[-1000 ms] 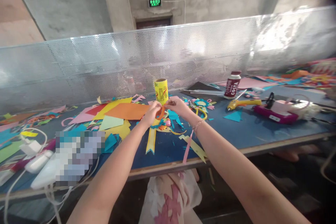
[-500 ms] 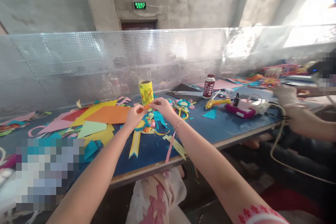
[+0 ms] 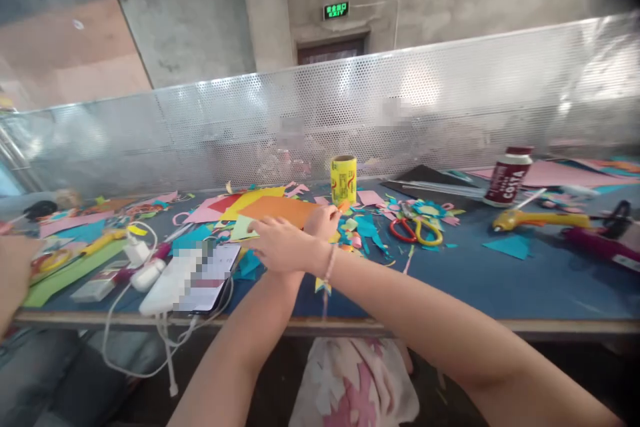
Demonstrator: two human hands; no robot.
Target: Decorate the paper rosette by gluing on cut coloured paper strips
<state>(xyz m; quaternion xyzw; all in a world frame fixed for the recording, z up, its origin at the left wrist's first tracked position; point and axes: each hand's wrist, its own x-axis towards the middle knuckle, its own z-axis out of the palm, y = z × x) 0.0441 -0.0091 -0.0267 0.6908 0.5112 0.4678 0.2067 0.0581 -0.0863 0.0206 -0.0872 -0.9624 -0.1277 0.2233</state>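
My left hand (image 3: 323, 221) is closed, pinching a small orange paper piece (image 3: 345, 207) in front of a yellow tape roll (image 3: 343, 180). My right hand (image 3: 280, 244) crosses over my left wrist, its fingers stretched out to the left. Its fingertips are at a pale green paper sheet (image 3: 242, 228); whether they touch is unclear. Behind them lies a larger orange sheet (image 3: 280, 209). Partly hidden by my arms, a yellow paper ribbon tail (image 3: 323, 285) lies on the blue table. Teal paper scraps (image 3: 367, 232) are scattered to the right of my left hand.
Scissors (image 3: 417, 230) with red and yellow handles lie right of the scraps. Farther right are a yellow glue gun (image 3: 545, 219) and a COSTA bottle (image 3: 509, 177). A phone (image 3: 215, 280), white power bank (image 3: 167, 283) and cables lie left. Another person's arm (image 3: 15, 273) shows at the left edge.
The view has turned left. My right hand has let go of the orange piece and moved left across my left wrist. My left hand still holds the piece.
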